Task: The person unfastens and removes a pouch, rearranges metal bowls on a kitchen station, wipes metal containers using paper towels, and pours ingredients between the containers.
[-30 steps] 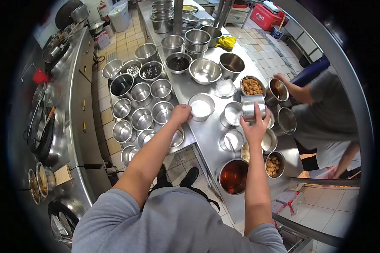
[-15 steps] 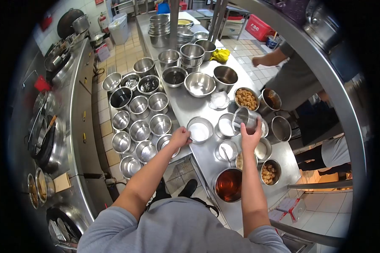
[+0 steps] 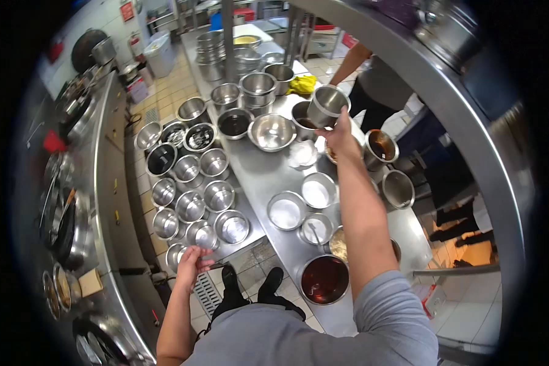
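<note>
1. Left hand [image 3: 192, 268]: free, fingers loosely curled, beside the low bench [image 3: 253, 233] and its front row of pots. Hands well apart.
2. Wet tiled floor, drain grate [image 3: 206, 297] by the shoes: open slot between bench front and steel counter [image 3: 256, 171]. Bare counter strip along its left edge, good room there.
3. Near counter edge: deep round pot of reddish-brown liquid [image 3: 324, 279], glossy surface.
4. Next up: three round white-filled pans [image 3: 286, 211], smooth matte contents, packed close. The smallest has a utensil handle sticking out; its business end is unclear.
5. Right forearm covers part of the counter. Tan crumbly stuff [image 3: 338, 244] half hidden beside it; another pot beyond the arm is just a sliver.
6. Right hand [image 3: 343, 137]: clamped on the steel pot [image 3: 328, 106], raised over the counter's far-right side, mouth tilted toward the camera. It overlaps a dark-bottomed pot [image 3: 301, 117]; can't tell if they touch. Thumb and fingertip placement partly hidden.
7. Just left: wide shiny bowl [image 3: 272, 132], crumpled white bundle [image 3: 303, 154].
8. Farther: soft yellow cloth [image 3: 302, 84], stacked pots. Co-worker [image 3: 387, 82] cut off by the overhead steel frame [image 3: 451, 79].
</note>
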### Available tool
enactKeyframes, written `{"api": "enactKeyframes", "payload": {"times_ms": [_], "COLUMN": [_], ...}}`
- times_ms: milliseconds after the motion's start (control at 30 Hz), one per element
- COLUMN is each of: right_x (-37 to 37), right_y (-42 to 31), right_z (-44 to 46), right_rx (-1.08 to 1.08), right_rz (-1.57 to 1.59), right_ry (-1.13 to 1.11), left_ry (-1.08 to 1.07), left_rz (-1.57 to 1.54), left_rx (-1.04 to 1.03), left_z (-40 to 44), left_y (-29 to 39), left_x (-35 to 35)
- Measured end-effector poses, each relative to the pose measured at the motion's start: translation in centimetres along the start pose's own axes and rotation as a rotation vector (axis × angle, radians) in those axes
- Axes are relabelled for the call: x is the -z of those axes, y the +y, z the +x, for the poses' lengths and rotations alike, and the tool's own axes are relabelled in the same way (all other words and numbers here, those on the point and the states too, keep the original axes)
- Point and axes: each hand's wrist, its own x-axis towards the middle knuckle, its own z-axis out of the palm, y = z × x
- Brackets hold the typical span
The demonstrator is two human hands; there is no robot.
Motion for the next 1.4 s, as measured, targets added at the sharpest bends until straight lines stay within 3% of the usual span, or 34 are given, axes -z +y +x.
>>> {"api": "enactKeyframes", "payload": {"times_ms": [67,100,167,200,233,267,367,433,500,567,633,700,767,833,900,1000,1133,1233,1300,1400], "right_x": [2.8,0.1,3.9,6.7,4.6,1.8,-0.9,0.5,0.3,0.7,0.2,-1.8,-2.0,-3.2,-5.6,-6.1,-4.8,-1.2,0.3,2.7], "right_y": [1.1,-1.1,-1.4,-1.2,-3.3,-7.2,-13.0,-15.2,-15.9,-13.4,-8.7,-2.0,5.4,12.3,17.8,22.1,19.9,18.0,14.9,11.2], "right_z": [7.9,3.6,2.3,3.4,-2.2,-5.1,-13.3,-17.9,-24.1,-28.7,-32.4,-36.5,-41.1,-45.6,-49.9,-54.8,-59.9,-63.5,-63.6,-62.2], "right_rx": [-0.072,-0.007,0.292,0.438,0.499,0.182,0.207,0.299,0.403,0.528,0.525,0.471,0.299,0.096,-0.099,-0.103,0.002,0.221,0.320,0.399], "right_rz": [-0.109,-0.257,-0.407,-0.253,-0.311,-0.105,-0.286,-0.345,-0.367,-0.094,-0.023,-0.413,-0.066,0.018,-0.118,-0.198,-0.242,-0.224,-0.230,-0.218], "right_ry": [0.057,0.324,0.054,-0.086,-0.157,0.022,-0.055,-0.270,-0.339,-0.423,-0.375,0.230,0.079,0.051,0.230,0.314,0.524,0.731,0.813,0.819], "left_ry": [0.062,0.093,0.055,0.092,0.107,0.161,0.320,0.352,0.382,0.389,0.205,0.137,-0.009,-0.146,-0.251,-0.407,-0.518,-0.630,-0.749,-0.878], "left_rz": [-0.057,-0.059,-0.195,-0.179,-0.176,-0.195,-0.136,-0.109,-0.113,-0.107,-0.112,-0.140,-0.146,-0.107,-0.011,0.082,0.081,0.192,0.440,0.787], "left_rx": [0.068,0.071,-0.017,-0.082,-0.156,-0.200,-0.325,-0.436,-0.477,-0.522,-0.550,-0.557,-0.538,-0.507,-0.489,-0.550,-0.503,-0.448,-0.463,-0.682], "left_z": [-2.6,-3.6,-6.0,-6.5,-7.3,-8.1,-9.6,-9.8,-8.6,-7.0,-4.8,-2.4,0.4,3.9,6.8,8.0,8.5,8.2,7.3,6.4], "left_y": [-1.1,-1.1,-1.3,-1.4,-0.4,0.6,4.6,6.9,8.4,10.1,11.4,12.3,12.9,12.9,13.1,15.7,19.0,18.3,17.5,15.4], "left_x": [2.3,3.1,5.3,6.9,8.1,9.7,14.6,17.5,21.1,23.0,24.7,24.0,24.5,24.7,23.4,19.1,12.0,4.8,-0.5,-11.1]}}
